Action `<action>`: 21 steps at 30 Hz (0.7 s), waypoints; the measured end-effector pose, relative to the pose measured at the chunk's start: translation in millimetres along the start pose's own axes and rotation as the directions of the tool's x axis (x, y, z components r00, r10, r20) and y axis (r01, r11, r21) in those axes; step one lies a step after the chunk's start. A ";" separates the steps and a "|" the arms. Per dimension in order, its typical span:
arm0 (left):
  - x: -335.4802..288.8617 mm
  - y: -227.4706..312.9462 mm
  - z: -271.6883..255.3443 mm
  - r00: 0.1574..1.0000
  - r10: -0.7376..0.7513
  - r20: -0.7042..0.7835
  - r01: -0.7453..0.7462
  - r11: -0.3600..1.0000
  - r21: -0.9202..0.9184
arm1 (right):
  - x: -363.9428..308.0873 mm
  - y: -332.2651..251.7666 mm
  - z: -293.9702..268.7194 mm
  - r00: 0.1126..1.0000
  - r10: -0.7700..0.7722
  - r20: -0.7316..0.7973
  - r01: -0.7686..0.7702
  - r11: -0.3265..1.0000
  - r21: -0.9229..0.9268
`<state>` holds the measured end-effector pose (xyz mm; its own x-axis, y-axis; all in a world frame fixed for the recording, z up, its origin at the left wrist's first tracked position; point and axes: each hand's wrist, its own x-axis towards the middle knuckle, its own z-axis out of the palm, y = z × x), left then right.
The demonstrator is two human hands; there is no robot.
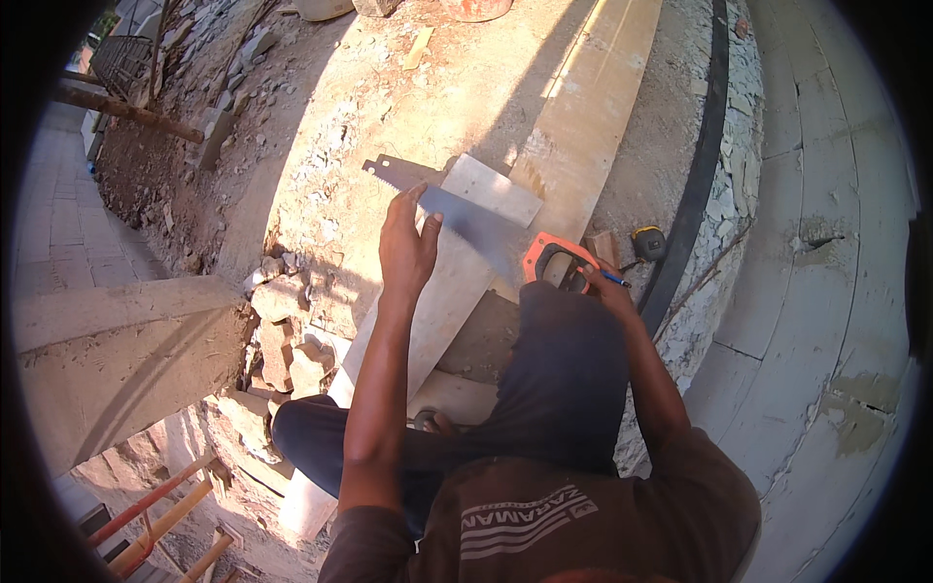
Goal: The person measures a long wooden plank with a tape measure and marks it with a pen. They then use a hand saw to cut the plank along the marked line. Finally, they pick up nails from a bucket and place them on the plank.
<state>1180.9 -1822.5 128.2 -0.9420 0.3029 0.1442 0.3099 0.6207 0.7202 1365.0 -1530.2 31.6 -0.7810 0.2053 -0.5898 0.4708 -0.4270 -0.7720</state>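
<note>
A handsaw (468, 225) lies across a pale board (442, 301), its grey blade pointing to the far left and its orange handle near my right knee. My right hand (610, 290) is closed at the right side of that handle, with a blue pen (614, 279) also between its fingers. My left hand (408, 243) rests at the toothed edge near the blade's far end, fingers stretched and thumb apart. Beyond the blade sits a short pale board piece (492, 190). Whether my left fingertips press the blade or the board cannot be made out.
A long wooden plank (595, 112) runs away at the far right. Beside my right hand are a black-and-yellow tape measure (648, 243) and a small wood block (604, 245). A grey wall (807, 214) stands right; broken blocks (280, 355) and a concrete beam (126, 340) lie left.
</note>
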 end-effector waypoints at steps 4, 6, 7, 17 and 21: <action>-34.9 -35.9 54.5 0.989 -0.107 0.099 0.079 0.965 0.250 | -12.5 34.5 -22.9 0.992 0.109 -0.062 -0.111 0.994 -0.022; -44.8 -44.8 75.9 0.991 -0.112 0.075 0.085 0.950 0.301 | -14.8 43.5 -26.4 0.995 0.072 -0.066 -0.074 0.997 -0.021; -48.4 -47.7 84.2 0.983 -0.159 0.090 0.121 0.934 0.337 | -15.3 46.2 -26.8 0.996 0.053 -0.070 -0.056 0.998 -0.035; -52.2 -54.6 103.8 0.977 -0.196 0.080 0.153 0.914 0.375 | -9.5 40.0 -27.5 0.997 0.056 -0.054 -0.058 0.998 -0.038; -50.8 -52.4 103.3 0.967 -0.231 0.106 0.167 0.891 0.422 | -9.3 43.1 -28.1 0.993 0.104 -0.057 -0.105 0.994 -0.015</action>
<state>1225.8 -1795.7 13.0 -0.9691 0.2259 -0.0991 0.1731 0.9091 0.3790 1404.1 -1525.7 -2.9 -0.7029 0.2100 -0.6796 0.5565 -0.4326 -0.7093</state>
